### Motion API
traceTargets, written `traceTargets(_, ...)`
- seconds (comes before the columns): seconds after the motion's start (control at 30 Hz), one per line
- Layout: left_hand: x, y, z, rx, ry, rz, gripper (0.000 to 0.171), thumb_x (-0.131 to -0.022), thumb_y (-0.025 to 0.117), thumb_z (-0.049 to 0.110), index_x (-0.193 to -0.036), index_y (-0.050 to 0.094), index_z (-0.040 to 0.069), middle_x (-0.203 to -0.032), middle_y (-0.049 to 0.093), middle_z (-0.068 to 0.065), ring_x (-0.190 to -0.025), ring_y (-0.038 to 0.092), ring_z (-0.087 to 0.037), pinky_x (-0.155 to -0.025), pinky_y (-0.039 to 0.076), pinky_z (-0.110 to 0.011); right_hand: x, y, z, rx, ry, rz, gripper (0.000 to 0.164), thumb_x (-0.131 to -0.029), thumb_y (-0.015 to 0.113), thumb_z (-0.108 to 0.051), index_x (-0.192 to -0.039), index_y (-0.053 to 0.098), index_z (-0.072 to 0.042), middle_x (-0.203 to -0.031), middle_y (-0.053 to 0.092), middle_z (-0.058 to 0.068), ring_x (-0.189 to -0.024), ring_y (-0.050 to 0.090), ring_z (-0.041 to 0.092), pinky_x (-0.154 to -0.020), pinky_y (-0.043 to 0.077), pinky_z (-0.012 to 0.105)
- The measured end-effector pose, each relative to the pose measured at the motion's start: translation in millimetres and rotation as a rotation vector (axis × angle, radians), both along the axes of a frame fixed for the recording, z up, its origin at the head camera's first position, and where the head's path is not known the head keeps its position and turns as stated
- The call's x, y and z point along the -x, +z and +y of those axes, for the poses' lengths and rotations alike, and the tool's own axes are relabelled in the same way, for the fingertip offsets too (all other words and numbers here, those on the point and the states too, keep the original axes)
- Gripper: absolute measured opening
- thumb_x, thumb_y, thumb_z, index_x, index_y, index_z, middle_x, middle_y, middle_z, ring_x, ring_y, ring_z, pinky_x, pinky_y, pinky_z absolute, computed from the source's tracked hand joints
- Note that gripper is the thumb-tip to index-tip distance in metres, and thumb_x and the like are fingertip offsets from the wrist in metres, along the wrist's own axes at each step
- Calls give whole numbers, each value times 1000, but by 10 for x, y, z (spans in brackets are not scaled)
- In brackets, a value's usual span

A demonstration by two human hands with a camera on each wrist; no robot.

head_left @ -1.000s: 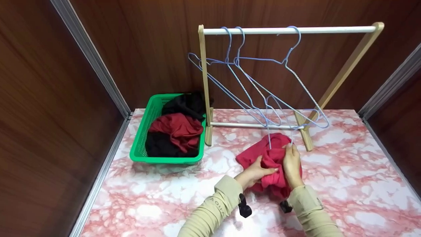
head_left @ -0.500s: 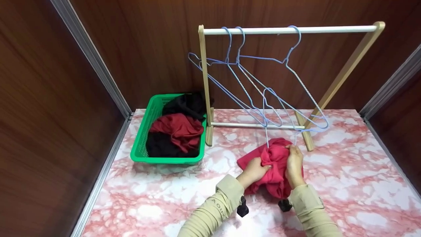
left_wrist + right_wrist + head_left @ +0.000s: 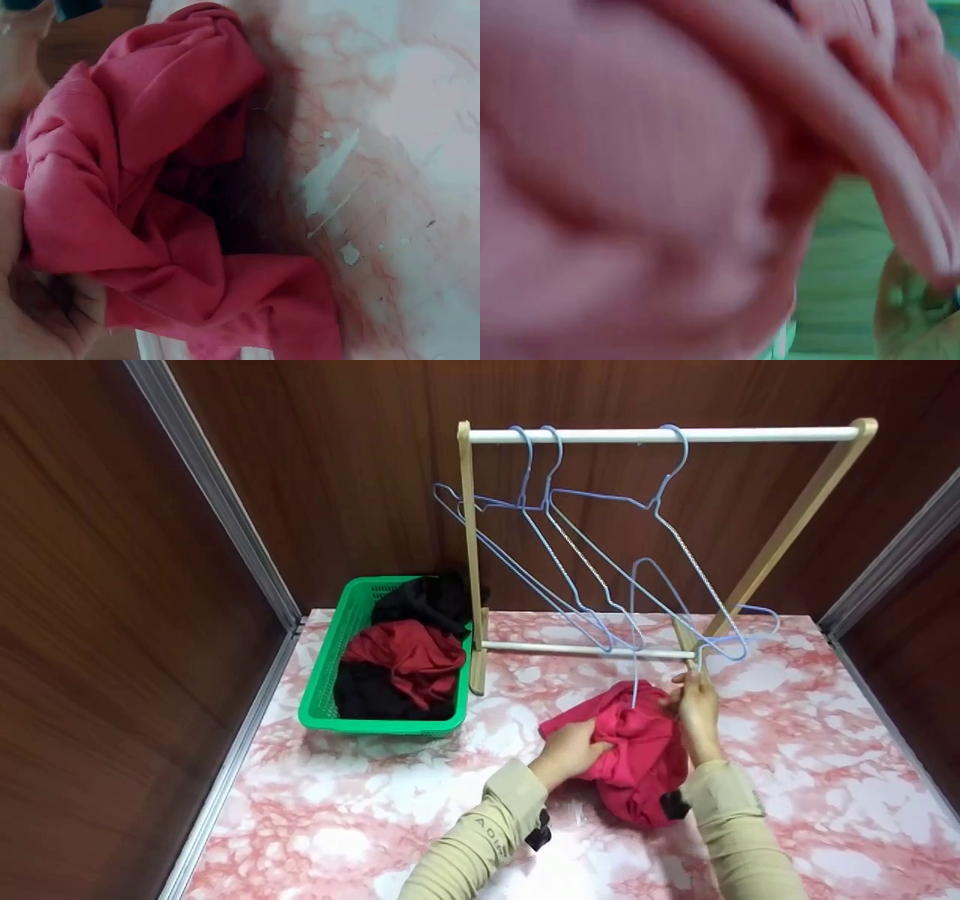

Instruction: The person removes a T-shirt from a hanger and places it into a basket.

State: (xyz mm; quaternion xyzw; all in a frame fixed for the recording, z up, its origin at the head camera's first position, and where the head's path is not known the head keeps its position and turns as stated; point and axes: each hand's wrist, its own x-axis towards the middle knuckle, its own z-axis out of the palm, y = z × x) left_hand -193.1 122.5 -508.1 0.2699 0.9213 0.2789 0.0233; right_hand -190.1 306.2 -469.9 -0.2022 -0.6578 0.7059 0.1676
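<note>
A crumpled red garment (image 3: 637,765) lies bunched on the table in front of the rack. My left hand (image 3: 571,750) grips its left side, thumb on top of the folds; the left wrist view shows fingers at the edge of the cloth (image 3: 172,247). A blue wire hanger (image 3: 634,660) stands partly inside the garment, its lower wires hidden in the fabric and its hook out to the right. My right hand (image 3: 699,716) pinches the hanger wire below the hook, at the garment's right side. Blurred red cloth (image 3: 645,180) fills most of the right wrist view.
Behind the hands stands a wooden rack with a white rail (image 3: 600,436) and several blue hangers (image 3: 679,540) hanging from it. To the left is a green basket (image 3: 322,660) holding black and dark red clothes. Wood-look panels (image 3: 337,472) enclose the table.
My right hand has moved from the garment to the right, up along the hanger wire. The hanger has shifted right with it. My left hand keeps its grip on the cloth.
</note>
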Motion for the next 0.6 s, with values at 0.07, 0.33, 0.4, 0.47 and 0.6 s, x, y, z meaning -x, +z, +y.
traceTargets(0.07, 28, -10, -50, -28, 8, -28, 26, -87, 63, 37, -100, 66, 14, -102, 73, -7, -99, 67, -24, -81, 52, -30, 11, 44, 73, -41, 39, -62, 32, -104, 21, -28, -93, 45, -10, -48, 35, -12, -41, 40, 0, -47, 41, 16)
traceTargets(0.33, 81, -18, -170, -35, -87, -97, 25, -86, 66, 36, -95, 67, 12, -102, 73, -7, -100, 67, -22, -82, 51, -25, 127, 192, 187, -152, 17, -92, 35, -103, 22, -28, -107, 48, -4, -52, 33, -10, -38, 31, -1, -42, 33, 15)
traceTargets(0.4, 82, -31, -191, -13, -108, -101, 25, -85, 67, 36, -97, 68, 13, -99, 73, -6, -99, 67, -21, -82, 51, -24, 155, 233, 228, -179, -37, -87, 37, -103, 24, -28, -109, 50, -2, -54, 37, -10, -39, 34, -2, -42, 34, 15)
traceTargets(0.47, 85, -47, -219, 20, -118, -99, 26, -85, 67, 37, -96, 68, 14, -96, 74, -5, -97, 68, -21, -81, 51, -25, 170, 273, 287, -241, -88, -90, 39, -103, 26, -27, -113, 52, 0, -56, 40, -11, -40, 36, -3, -42, 36, 14)
traceTargets(0.6, 120, -95, -286, -7, -115, -140, 27, -85, 66, 37, -97, 67, 13, -96, 73, -6, -96, 68, -20, -80, 51, -24, 163, 344, 415, -354, -129, -121, 35, -102, 32, -26, -109, 60, -7, -54, 39, -14, -39, 37, -4, -40, 35, 14)
